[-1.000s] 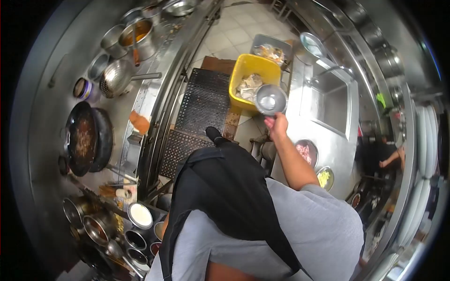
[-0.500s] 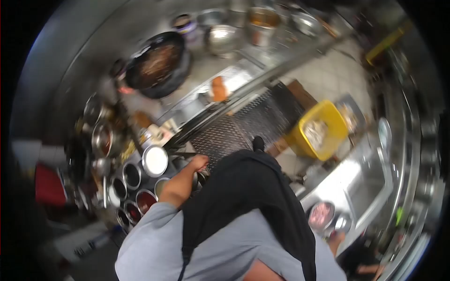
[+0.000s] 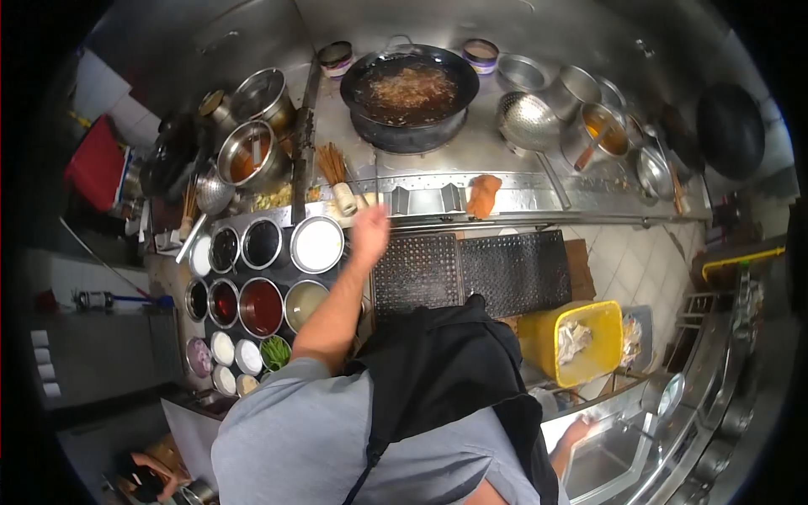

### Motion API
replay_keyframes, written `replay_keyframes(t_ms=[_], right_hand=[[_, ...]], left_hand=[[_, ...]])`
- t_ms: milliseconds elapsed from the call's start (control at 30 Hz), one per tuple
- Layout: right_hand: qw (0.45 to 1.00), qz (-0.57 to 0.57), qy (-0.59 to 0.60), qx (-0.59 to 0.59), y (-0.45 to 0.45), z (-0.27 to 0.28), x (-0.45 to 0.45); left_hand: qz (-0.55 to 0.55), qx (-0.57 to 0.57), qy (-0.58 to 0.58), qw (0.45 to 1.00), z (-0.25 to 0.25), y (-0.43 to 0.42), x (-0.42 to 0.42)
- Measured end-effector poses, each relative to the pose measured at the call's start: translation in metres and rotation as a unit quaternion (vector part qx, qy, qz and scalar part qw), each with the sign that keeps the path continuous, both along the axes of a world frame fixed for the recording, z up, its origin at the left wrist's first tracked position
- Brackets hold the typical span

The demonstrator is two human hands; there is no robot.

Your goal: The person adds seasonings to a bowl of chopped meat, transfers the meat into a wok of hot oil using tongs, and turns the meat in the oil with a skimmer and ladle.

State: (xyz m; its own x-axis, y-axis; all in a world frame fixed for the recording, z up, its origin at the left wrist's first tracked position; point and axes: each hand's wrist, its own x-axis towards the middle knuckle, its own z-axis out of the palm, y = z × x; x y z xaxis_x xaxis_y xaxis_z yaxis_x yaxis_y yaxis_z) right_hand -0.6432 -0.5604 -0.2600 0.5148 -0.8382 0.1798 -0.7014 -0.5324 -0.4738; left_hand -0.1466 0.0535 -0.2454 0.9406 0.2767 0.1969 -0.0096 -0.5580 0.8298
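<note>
My left hand (image 3: 370,231) reaches over the stove's front ledge, just beside a bamboo brush (image 3: 334,166) in a pale holder. A thin dark rod (image 3: 376,172) stands right above the fingers; whether they touch it is unclear. The fingers look curled but are smeared. Ahead on the burner, a black wok (image 3: 410,88) holds dark liquid with brown food in it. My right hand (image 3: 579,429) is low at the right, by the edge of the metal sink (image 3: 602,463). Its fingers are too small and blurred to read.
Several sauce pots, including a white one (image 3: 317,245), line the left counter. A strainer (image 3: 527,120) and an orange cloth (image 3: 484,196) lie on the right of the stove. A yellow bin (image 3: 608,341) stands on the floor, near black mats (image 3: 515,273).
The view has swung round to face the stove. My left hand has moved from beside the pots to the stove ledge. The bowl of pink food near my right hand no longer shows.
</note>
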Motion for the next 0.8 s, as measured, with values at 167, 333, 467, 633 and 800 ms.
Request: replay_keyframes(t_ms=[167, 333, 467, 633, 800], right_hand=[[0.938, 0.245, 0.121, 0.215, 0.114, -0.011, 0.135], [0.922, 0.204, 0.138, 0.301, 0.115, -0.038, 0.143], [0.914, 0.095, 0.161, 0.359, 0.117, 0.0, 0.141], [0.915, 0.037, 0.142, 0.376, 0.118, 0.001, 0.139], [0.904, 0.031, 0.129, 0.406, 0.102, -0.043, 0.128]], left_hand=[[0.354, 0.001, -0.182, 0.917, 0.071, 0.193, 0.081], [0.259, -0.457, 0.046, 0.849, 0.081, 0.308, 0.126], [0.2, -0.501, 0.114, 0.834, 0.099, 0.297, 0.155], [0.138, -0.547, 0.112, 0.818, 0.094, 0.274, 0.175], [0.109, -0.391, 0.036, 0.913, 0.111, 0.173, 0.12]])
